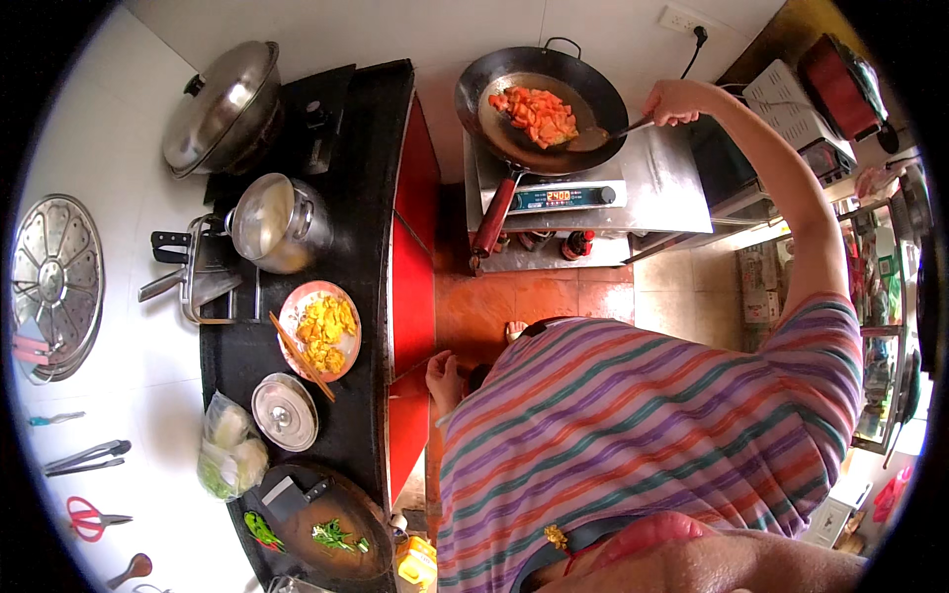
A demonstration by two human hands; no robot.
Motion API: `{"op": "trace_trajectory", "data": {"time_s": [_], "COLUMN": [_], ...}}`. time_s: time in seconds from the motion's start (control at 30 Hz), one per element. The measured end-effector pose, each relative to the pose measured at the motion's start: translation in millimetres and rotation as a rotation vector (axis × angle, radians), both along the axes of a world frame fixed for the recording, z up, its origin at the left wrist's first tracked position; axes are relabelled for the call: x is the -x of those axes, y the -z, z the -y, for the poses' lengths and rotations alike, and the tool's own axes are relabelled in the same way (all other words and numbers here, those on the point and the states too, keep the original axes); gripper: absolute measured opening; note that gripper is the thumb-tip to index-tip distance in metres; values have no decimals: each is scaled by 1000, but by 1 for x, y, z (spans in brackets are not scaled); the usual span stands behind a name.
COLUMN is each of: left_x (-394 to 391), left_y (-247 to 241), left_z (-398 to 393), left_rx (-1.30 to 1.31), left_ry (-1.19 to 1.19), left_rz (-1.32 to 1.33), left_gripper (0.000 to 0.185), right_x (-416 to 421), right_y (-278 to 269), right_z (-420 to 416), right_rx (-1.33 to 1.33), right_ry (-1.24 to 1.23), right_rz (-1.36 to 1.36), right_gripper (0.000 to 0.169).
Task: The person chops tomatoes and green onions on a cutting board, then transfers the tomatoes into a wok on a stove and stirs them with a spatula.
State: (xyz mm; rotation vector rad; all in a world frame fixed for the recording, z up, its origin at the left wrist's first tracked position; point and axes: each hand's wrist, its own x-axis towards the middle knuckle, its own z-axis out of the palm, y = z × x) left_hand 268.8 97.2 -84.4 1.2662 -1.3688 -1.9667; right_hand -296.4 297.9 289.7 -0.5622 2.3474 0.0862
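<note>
My right hand [673,102] grips the handle of a metal spatula [630,129], whose blade rests inside a dark wok [474,93]. A heap of chopped tomatoes [535,115] lies in the wok, beside the blade. Under the wok is an induction cooker [567,197] with a lit display and a knob. The wok's dark red wooden handle [495,215] juts toward me. Low at my side hangs my left hand [443,374], close to the red cabinet front [410,304], its fingers loosely bent and nothing visible in them.
On the black counter [363,244] stand a lidded pan [230,96], a steel pot [278,222], a plate [348,356] of scrambled egg [324,330] with chopsticks [300,356], a pot lid [285,411], and a cutting board [334,511] with a cleaver [289,498] and chopped greens [334,534]. Bottles [577,244] stand below the cooker.
</note>
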Motion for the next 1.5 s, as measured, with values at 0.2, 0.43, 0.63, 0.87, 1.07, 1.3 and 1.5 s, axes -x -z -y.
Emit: {"op": "trace_trajectory", "data": {"time_s": [0.2,0.43,0.63,0.87,1.07,1.3,1.5], "left_x": [8,-24,-16,-10,-26,-11,14], "left_y": [-29,8,4,-29,-29,-26,-8], "left_z": [1,0,-9,-14,-19,-11,12], "left_rx": [61,10,-27,33,-29,-25,202], "left_ry": [34,20,15,-1,-17,128,230], "left_rz": [-7,-5,92,40,3,40,12], "left_gripper": [14,15,16,15,16,15,17], "right_x": [33,6,20,89,71,1,-70], "right_y": [94,62,0,43,78,112,87], "right_z": [0,54,38,48,89,35,8], "right_rx": [299,417,139,54,260,550,507], "right_ry": [-163,-557,-581,-475,-632,-699,-148], "right_rz": [-166,-609,-584,-789,-679,-335,-10], "right_gripper": [16,26,24,20,25,62,55]}}
